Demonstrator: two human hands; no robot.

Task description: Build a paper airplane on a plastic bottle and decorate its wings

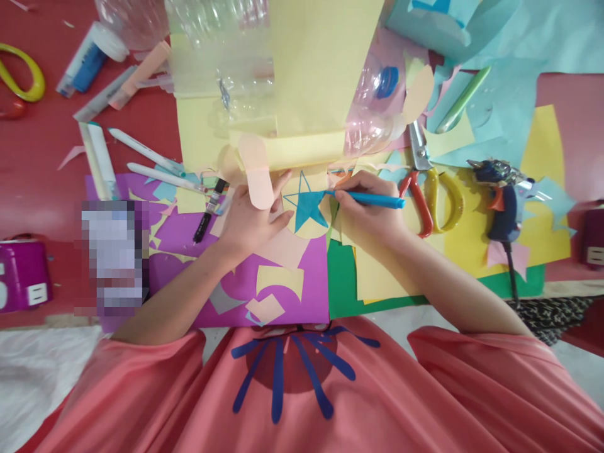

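Observation:
A blue marker (377,199) is gripped in my right hand (370,204), its tip touching the right side of a star (309,211) on a pale yellow paper piece (304,182). Blue fills the star's lower and right parts, while the top and left points are only outlined. My left hand (252,217) lies on the papers beside the star with fingers apart, thumb near the star's left edge. A peach rounded paper strip (257,173) rests over the back of that hand.
Red-and-yellow-handled scissors (431,195) and a glue gun (504,207) lie at the right. Clear plastic bottles (377,135) stand ahead. White pens (146,151), a black marker (202,228) and paper scraps (280,282) surround my left hand. Purple paper (302,308) lies underneath.

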